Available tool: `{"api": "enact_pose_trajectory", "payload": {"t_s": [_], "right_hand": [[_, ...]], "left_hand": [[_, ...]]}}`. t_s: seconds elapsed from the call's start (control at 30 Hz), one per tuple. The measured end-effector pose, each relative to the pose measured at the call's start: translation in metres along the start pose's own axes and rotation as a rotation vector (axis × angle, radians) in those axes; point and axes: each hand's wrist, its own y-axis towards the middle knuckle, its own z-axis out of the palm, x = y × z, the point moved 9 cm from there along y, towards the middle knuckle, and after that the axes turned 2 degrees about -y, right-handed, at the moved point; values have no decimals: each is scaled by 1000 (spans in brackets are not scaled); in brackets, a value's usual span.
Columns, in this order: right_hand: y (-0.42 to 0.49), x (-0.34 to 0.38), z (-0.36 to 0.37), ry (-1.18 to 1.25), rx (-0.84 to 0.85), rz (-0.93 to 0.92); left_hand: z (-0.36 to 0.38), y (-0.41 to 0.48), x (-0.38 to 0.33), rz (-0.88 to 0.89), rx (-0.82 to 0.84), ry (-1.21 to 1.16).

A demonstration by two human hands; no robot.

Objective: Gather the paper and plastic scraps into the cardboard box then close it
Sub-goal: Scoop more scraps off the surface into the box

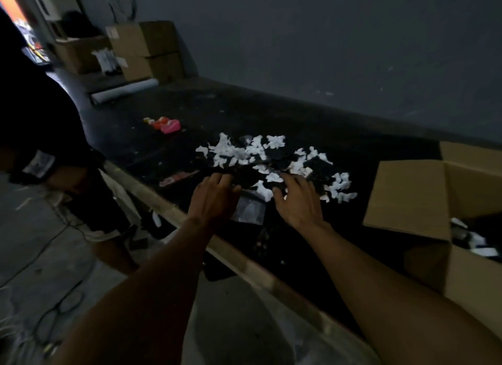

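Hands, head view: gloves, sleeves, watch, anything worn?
Nothing worn that shows. Left hand and right hand are bare, no gloves; left forearm and right forearm bare to the frame edge, no sleeves, watch or bands. Rings cannot be ruled out in the dim light.

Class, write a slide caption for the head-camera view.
Left hand and right hand reach into white scraps on a dark table beside an open cardboard box.

Dim packing workshop: black worktable [271, 114], stacked cardboard boxes [146, 49].

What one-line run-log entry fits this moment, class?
stage: gathering | left hand: open, at scraps | right hand: open, at scraps | cardboard box: open, some scraps inside
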Motion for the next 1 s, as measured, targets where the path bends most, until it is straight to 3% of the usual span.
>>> {"api": "enact_pose_trajectory", "payload": {"t_s": [0.2, 0.47, 0.73, 1.0], "right_hand": [[17, 23, 44, -52, 40, -15], [104, 13, 66, -62, 7, 22], [165, -67, 90, -132, 3, 184], [111, -132, 116, -210, -38, 393]], "left_hand": [[22, 13, 51, -16, 86, -34], [65, 83, 75, -1, 111, -79], [139, 164, 56, 113, 217, -95], [219, 153, 5, 324, 354, -194]]}}
